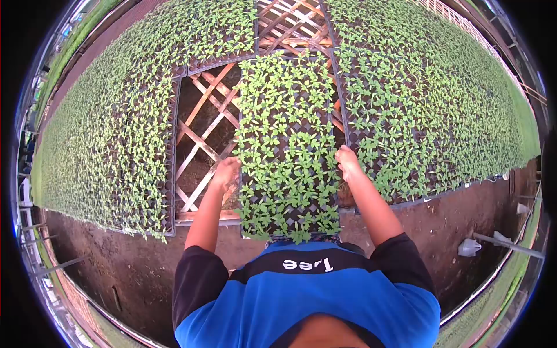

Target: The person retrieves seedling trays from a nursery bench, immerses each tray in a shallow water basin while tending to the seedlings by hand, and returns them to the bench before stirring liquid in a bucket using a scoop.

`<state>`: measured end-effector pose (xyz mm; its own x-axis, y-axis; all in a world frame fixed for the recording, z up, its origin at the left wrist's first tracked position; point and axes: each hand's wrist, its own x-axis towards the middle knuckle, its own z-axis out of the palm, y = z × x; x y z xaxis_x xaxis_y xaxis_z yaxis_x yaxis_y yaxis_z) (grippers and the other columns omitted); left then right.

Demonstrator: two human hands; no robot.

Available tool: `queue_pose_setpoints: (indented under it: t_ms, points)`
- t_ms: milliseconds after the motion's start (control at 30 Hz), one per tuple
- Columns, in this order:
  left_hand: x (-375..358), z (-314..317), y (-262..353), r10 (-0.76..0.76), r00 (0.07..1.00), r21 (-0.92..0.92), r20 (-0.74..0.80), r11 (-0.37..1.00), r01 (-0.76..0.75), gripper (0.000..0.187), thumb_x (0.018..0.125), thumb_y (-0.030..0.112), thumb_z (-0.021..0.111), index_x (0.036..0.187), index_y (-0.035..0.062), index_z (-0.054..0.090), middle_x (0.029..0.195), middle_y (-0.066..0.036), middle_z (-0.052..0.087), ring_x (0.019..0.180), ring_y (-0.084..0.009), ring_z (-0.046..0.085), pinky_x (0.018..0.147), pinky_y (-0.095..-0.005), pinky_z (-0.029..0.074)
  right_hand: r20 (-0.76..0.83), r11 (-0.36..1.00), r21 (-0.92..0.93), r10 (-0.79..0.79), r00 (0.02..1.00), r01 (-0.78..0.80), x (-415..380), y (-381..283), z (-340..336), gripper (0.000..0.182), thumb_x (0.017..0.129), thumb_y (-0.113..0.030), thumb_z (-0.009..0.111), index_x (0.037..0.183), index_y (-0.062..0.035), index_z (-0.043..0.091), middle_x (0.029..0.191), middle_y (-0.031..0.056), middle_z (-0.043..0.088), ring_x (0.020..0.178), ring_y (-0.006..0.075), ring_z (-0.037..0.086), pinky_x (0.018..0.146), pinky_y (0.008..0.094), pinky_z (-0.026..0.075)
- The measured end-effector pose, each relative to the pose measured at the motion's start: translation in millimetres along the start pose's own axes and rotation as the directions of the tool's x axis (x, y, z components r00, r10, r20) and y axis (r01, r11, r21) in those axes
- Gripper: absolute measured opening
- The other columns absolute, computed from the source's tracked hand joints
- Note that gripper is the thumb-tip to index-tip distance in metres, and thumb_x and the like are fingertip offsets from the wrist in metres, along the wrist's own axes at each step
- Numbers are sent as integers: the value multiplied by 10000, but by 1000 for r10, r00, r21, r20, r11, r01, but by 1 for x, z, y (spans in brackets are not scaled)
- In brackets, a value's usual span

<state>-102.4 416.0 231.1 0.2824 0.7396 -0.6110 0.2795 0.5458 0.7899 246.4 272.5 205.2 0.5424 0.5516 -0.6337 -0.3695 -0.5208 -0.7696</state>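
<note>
A dark cell tray full of green seedlings (290, 145) lies lengthwise in front of my body, above a wooden lattice (200, 136). My left hand (227, 171) is at the tray's left edge, its fingers curled toward the rim. On the opposite side my right hand (346, 161) is closed at the right edge, at about the same height. Both hands appear to grip the tray by its long sides. The fingertips are partly hidden by leaves and the rim.
More seedling trays spread out at the left (116, 139) and right (429, 116). Bare lattice (293, 23) shows beyond the middle tray. Brown soil ground (133, 272) runs along the near side, with a pale plastic bag (469, 247) at the right.
</note>
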Motion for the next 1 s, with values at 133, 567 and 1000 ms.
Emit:
queue_pose_setpoints:
  t_ms: [133,567,1000]
  points:
    - [-8,18,15,83,997,-90,1,993,-82,140,789,134,584,710,130,469,657,46,459,545,-53,390,499,-203,333,74,996,72,47,996,-53,-28,-32,3,275,783,-215,578,1028,-93,543,796,-51,521,668,72,447,625,273,345]
    - [-55,89,79,705,655,356,-272,706,-612,259,781,86,601,671,14,378,767,-103,498,702,-179,459,677,-296,396,-173,599,-260,-800,574,757,-68,-80,32,238,744,-23,590,980,4,588,699,43,498,564,107,451,540,227,398]
    - [152,106,294,766,585,282,-265,642,-713,277,780,160,601,663,48,377,583,-33,400,548,-128,371,531,-287,360,-225,441,-319,-895,385,839,106,-306,85,234,714,-73,601,948,-62,606,693,59,526,583,162,503,585,283,429]
